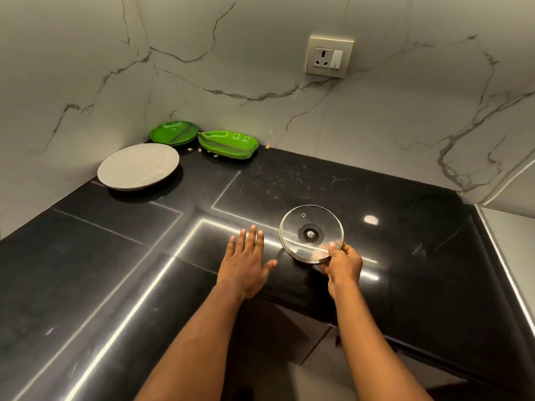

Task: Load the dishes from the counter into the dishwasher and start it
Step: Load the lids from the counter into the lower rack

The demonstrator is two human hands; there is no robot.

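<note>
Right hand [343, 263] pinches the round clear glass pan lid [311, 233] by its metal rim — centre right of frame; left hand [246, 266], fingers straight and spread, holds nothing.

Clear, silver-rimmed lid [311, 224] at the right hand [344, 263]; black desk [405, 256] beneath. Far beyond the left hand [246, 261], green leaf-veined plates [228, 144], a white bowl [139, 166]; white wall [260, 68] veined grey.

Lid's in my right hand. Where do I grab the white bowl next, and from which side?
On the white bowl, probably take the near-right rim, thumb over the edge, reaching in from the front with the free left hand. It is wide and shallow, its flared rim stands clear of the counter there, and the wall crowds its left side.
</note>
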